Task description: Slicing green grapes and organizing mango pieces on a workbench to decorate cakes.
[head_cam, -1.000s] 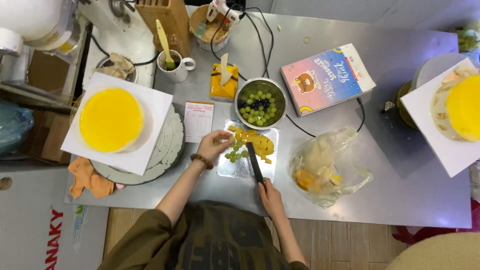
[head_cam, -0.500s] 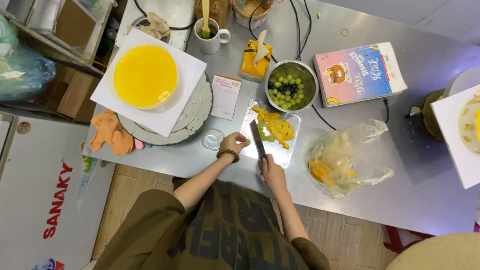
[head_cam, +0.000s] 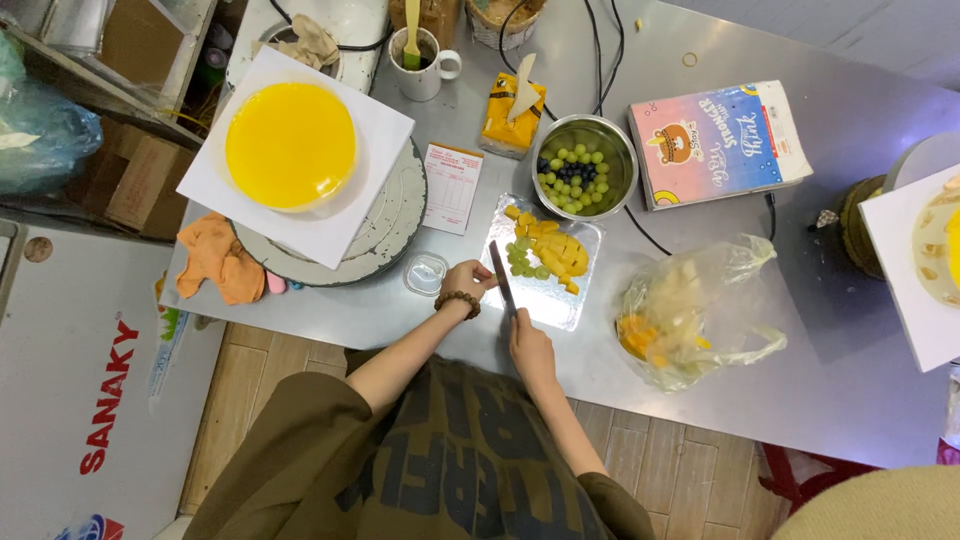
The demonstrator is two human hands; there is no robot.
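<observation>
My right hand (head_cam: 530, 345) grips the handle of a dark knife (head_cam: 500, 275) whose blade lies along the left side of a foil-covered board (head_cam: 585, 245). My left hand (head_cam: 468, 282), with a bead bracelet at the wrist, rests beside the blade at the board's near left corner. On the board lie yellow fruit pieces (head_cam: 556, 250) and a few green grapes (head_cam: 522, 260). A metal bowl of green and dark grapes (head_cam: 580, 165) stands just behind the board.
A yellow glazed cake (head_cam: 290, 145) sits on a white board on a turntable at left. Nearby are a small clear cup (head_cam: 425, 272), a paper slip (head_cam: 452, 188), an orange cloth (head_cam: 215, 262), a mug (head_cam: 420, 65), a pink box (head_cam: 715, 145) and a clear bag of fruit (head_cam: 690, 315).
The camera view has shifted, so the table sits further right in the frame. My left hand has moved from the fruit pieces back to the board's near left corner beside the blade.
</observation>
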